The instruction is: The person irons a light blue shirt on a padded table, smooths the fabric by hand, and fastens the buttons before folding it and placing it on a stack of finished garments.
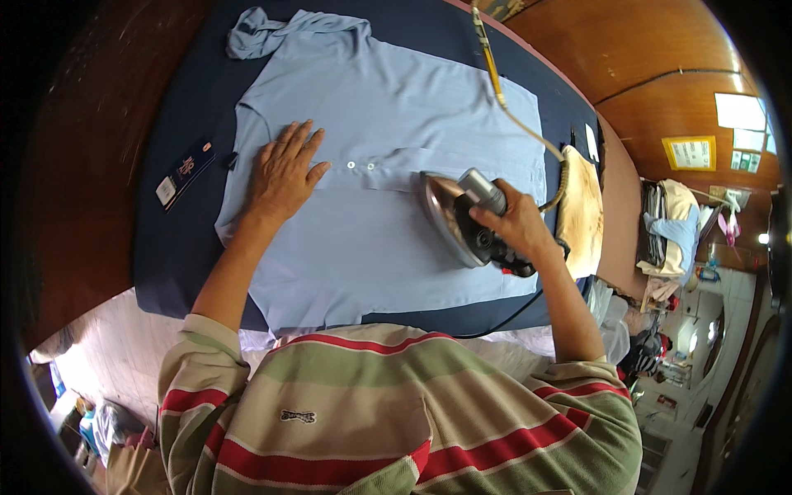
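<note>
Head view: light-blue shirt (363,219) (lightly creased) lies spread.

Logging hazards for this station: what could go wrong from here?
1. The iron, held in the right grip, has its tip near two white buttons; it might catch one.
2. The yellowish cord passes over the blue shirt; it could drag the cloth.
3. The left grip lies flat on the shirt; a leftward slip might reach it.

Under the right hand (521,221), iron (440,216) on shirt (355,264); well left of its grip, tag (186,174); right, apparently cloth (580,223).
</note>
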A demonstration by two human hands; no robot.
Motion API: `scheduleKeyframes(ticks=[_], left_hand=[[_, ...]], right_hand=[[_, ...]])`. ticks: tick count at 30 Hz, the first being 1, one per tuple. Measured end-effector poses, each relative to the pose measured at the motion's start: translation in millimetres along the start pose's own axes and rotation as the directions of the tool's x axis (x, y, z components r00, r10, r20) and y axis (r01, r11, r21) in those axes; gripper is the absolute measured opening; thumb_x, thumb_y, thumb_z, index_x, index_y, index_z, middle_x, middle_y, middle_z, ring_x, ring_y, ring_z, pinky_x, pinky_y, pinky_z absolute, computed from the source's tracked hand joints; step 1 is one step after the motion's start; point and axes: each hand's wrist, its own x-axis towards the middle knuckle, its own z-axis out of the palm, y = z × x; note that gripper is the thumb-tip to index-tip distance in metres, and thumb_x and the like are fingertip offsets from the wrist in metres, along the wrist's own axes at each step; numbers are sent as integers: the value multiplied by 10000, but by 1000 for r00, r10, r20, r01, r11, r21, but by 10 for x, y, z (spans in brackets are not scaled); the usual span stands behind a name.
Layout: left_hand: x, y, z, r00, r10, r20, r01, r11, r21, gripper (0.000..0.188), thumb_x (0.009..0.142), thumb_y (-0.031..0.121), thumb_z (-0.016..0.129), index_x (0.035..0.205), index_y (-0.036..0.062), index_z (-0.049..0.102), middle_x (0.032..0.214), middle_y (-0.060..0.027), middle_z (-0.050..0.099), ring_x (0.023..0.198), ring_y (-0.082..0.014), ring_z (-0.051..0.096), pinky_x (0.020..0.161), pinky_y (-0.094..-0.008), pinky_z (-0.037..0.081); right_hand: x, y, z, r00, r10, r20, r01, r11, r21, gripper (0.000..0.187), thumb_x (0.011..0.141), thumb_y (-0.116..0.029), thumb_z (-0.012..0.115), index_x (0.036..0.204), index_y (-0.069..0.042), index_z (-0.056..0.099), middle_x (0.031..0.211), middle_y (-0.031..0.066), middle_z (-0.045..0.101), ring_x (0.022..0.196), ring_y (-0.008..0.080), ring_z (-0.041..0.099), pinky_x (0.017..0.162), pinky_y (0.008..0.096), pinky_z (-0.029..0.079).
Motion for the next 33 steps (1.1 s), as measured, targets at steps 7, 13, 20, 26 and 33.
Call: scheduleKeyframes(ticks=[7,13,20,26,33], left_hand=[[2,-75,-24,981,-73,181,40,983,177,629,933,480,388,1448,142,260,1512,-76,225,1393,-250,198,1068,-494,196],[-33,-120,-2,985,-88,149,51,970,238,633,927,504,389,1437,143,285,1509,-57,236,1394,-226,201,1076,-483,207],[-21,-123,-18,990,-74,118,42,966,255,635,928,508,381,1437,142,285,1503,-70,251,1392,-233,206,1076,-494,194],[14,1,-116,988,-65,137,41,984,176,628,928,486,396,1441,143,277,1504,-69,249,1393,-232,204,1082,-493,187],[-68,-90,-8,977,-136,162,100,973,210,624,931,447,413,1453,149,246,1520,-58,209,1398,-217,190,1090,-477,185]], right_hand=[[500,658,-308,979,41,-197,-69,988,-136,568,812,-526,575,909,30,637,744,258,624,744,388,636,685,409,480],[624,704,-432,968,161,-192,-177,982,-72,540,809,-497,584,936,25,641,763,245,635,748,368,639,697,395,481],[571,402,-368,971,-238,7,235,958,-165,541,781,-514,607,968,-7,635,761,230,647,759,381,641,712,424,501],[683,-335,-76,952,-279,126,301,925,-230,540,795,-528,561,939,-14,645,751,217,650,718,372,642,685,424,512],[854,-364,38,944,-329,22,325,920,-219,485,788,-488,588,901,-19,638,737,212,646,716,373,638,666,421,507]])
